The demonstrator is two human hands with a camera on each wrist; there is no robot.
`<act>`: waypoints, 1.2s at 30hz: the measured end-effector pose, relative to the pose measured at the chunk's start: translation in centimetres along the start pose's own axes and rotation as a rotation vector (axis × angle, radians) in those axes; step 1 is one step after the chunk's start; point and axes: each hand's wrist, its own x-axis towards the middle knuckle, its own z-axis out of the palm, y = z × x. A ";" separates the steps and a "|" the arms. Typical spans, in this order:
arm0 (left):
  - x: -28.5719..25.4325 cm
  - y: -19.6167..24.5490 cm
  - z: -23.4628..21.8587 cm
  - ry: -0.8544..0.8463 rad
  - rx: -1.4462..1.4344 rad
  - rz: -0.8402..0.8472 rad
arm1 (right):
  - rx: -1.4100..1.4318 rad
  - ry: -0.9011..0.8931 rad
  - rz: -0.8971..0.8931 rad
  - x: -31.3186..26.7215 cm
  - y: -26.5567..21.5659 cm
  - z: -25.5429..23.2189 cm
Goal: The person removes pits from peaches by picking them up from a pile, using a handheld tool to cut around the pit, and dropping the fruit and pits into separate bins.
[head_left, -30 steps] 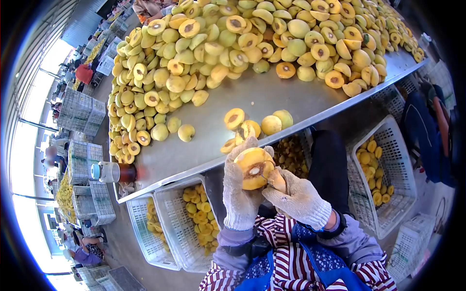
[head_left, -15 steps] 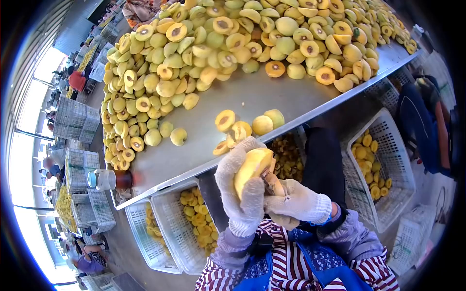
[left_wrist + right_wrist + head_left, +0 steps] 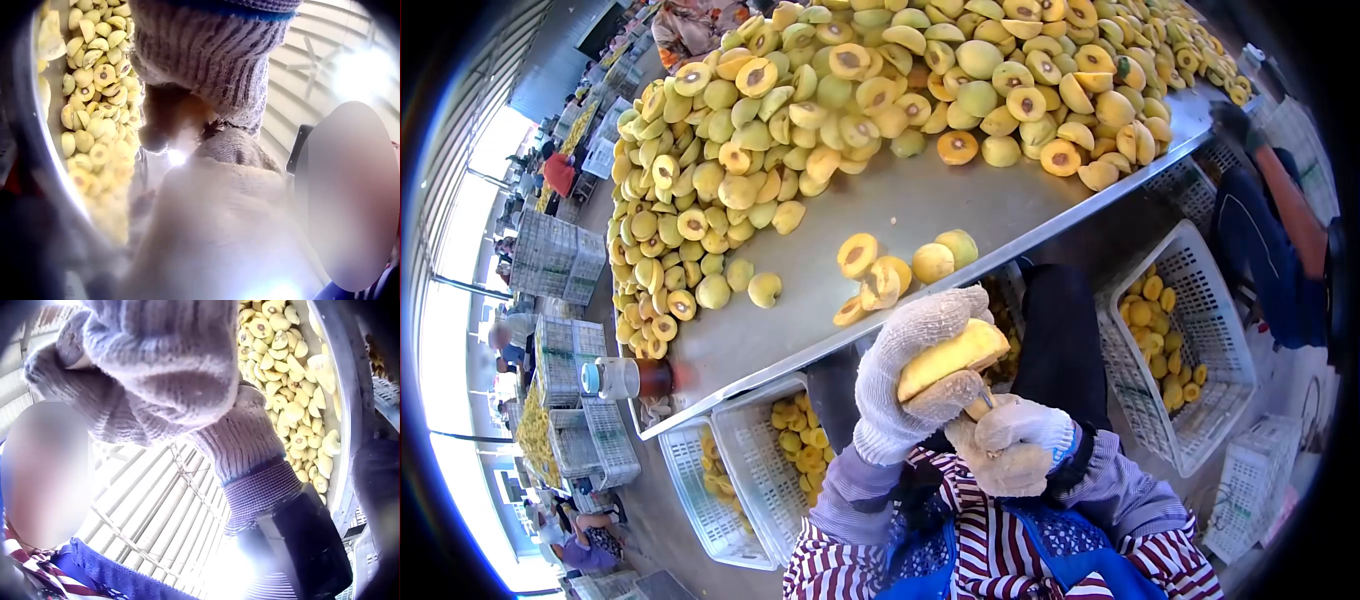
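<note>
- In the head view, showing faint greenish marks on the stacked crates (image 3: 555, 258), well off beyond the left hand (image 3: 915, 370), too small to read.
- Raising the left hand near the table (image 3: 830, 260) edge, and curling it snugly round a yellow fruit piece (image 3: 953, 358), with the thumb lying along its near side.
- Keeping the right hand (image 3: 1018, 445) just beside and below the left, bending its fingers round a small tan handle (image 3: 980, 404), close under the fruit piece.
- Wearing pale knitted gloves on both hands, and bending both forearms inward over a striped garment (image 3: 990, 550).
- Resting beyond the left hand, on the table: a few loose fruit halves (image 3: 880, 280), then a large heap of fruit (image 3: 880, 95).
- Lying in white crates below the table, to either side of the hands: more yellow fruit.
- In the left wrist view, filling the foreground with the blurred left glove, under the ribbed right cuff; hiding the grip, so not telling the fruit piece clearly from the glove.
- In the right wrist view, folding the right glove in front of the left hand, with the left cuff and a black wrist device angling away behind; hiding the fruit piece and the handle's full shape.
</note>
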 end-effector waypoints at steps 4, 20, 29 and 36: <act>-0.1 0.6 2.0 0.094 -0.601 -0.172 | -0.373 0.142 -0.038 -0.4 0.1 2.1; 0.4 1.1 3.1 0.274 -1.161 -0.612 | -0.492 0.038 0.049 1.0 0.0 0.4; -1.0 -2.2 -0.6 0.478 -0.584 -0.444 | -0.663 0.361 0.015 -0.1 -1.1 3.0; -10.6 -0.7 -13.3 0.939 0.704 -0.429 | -0.881 0.731 0.027 -0.1 -2.0 4.6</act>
